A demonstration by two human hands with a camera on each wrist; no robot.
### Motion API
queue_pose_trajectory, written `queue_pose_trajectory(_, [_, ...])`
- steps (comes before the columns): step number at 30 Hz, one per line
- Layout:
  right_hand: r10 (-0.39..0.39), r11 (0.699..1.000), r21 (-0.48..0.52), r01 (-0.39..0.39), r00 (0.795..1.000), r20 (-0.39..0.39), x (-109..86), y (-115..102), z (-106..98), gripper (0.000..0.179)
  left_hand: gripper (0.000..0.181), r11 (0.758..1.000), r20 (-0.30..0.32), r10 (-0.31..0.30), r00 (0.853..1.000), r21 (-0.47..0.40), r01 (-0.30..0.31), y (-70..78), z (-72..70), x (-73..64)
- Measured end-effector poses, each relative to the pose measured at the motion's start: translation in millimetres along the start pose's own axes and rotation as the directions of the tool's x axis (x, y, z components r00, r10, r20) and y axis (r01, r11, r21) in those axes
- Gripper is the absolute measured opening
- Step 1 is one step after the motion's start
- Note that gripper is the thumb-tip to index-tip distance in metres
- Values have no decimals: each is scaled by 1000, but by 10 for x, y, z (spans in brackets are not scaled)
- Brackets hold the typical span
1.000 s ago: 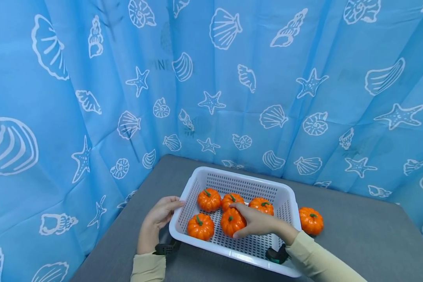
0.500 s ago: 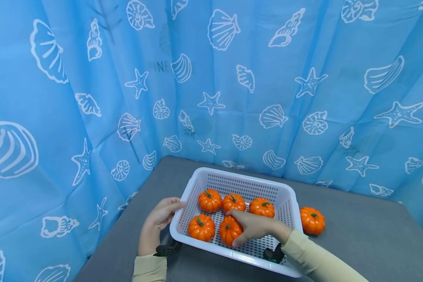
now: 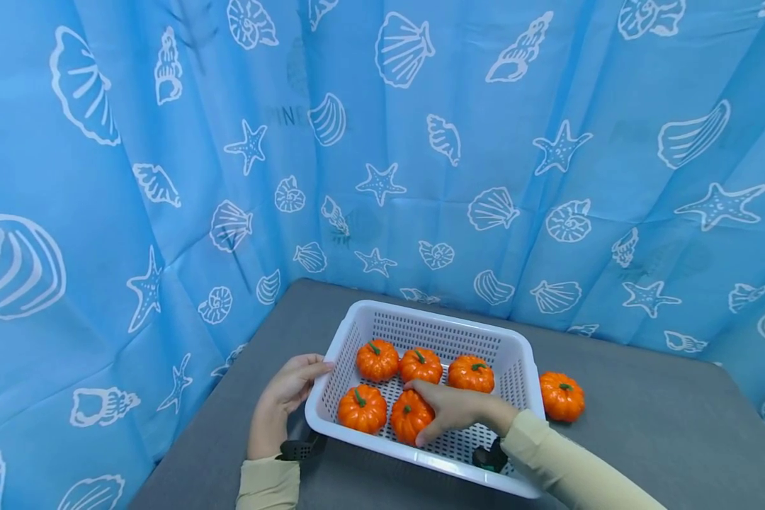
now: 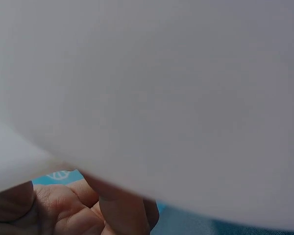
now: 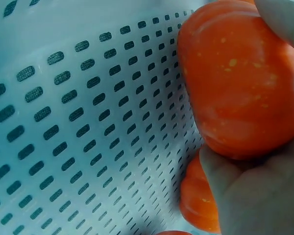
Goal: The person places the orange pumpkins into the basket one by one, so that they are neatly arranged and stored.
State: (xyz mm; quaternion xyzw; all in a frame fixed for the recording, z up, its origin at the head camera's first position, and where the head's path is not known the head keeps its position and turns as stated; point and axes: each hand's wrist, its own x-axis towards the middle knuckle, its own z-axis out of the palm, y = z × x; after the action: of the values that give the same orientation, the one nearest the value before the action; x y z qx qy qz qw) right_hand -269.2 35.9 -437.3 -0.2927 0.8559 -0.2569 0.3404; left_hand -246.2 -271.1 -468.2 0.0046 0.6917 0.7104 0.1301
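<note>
A white perforated plastic basket (image 3: 446,466) stands on the grey table, with several small orange pumpkins inside. At its left end my left hand (image 3: 290,386) holds the rim, thumb on top. The left wrist view is mostly filled by the basket's pale outer wall (image 4: 161,98), with curled fingers below. My right hand (image 3: 455,409) reaches into the basket and grips a pumpkin (image 3: 408,419) between thumb and fingers, near the front wall. The right wrist view shows that pumpkin (image 5: 240,78) close up, the hand round its side. Whether it bears on the basket floor I cannot tell.
Left of the held one sits another pumpkin (image 3: 361,411). Behind it are a left pumpkin (image 3: 377,363), a middle pumpkin (image 3: 420,367) and a right pumpkin (image 3: 471,375). One more pumpkin (image 3: 562,398) lies outside, right of the basket. A blue shell-print curtain (image 3: 382,142) hangs behind.
My right hand has moved the gripped pumpkin a little left and toward the front wall, nearer the front-left pumpkin. The left hand keeps its hold on the rim.
</note>
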Motion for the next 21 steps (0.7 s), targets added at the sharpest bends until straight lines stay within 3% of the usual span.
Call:
queue_pose_trajectory(3, [0,1000,-20,0,1000,23,102,156,21,92,41,1000,-2,1,1000,0,-1,4,0,-3])
queue_pose_trajectory(8, [-19,997,-75,24,997,73,475,748,112,100,42,1000,8,6,1000,-4,-6,1,0,-4])
queue_pose_trajectory(11, [-28,997,-75,35,996,89,636,970,151,102,42,1000,11,7,1000,-11,-7,1,2,-4])
queue_pose_trajectory(15, [-31,994,-97,40,995,94,675,1011,150,105,42,1000,16,9,1000,-8,-9,1,-1,1])
queue_pose_trajectory(21, [-21,998,-66,26,997,70,552,870,117,105,43,1000,23,9,1000,-6,-9,8,-3,-2])
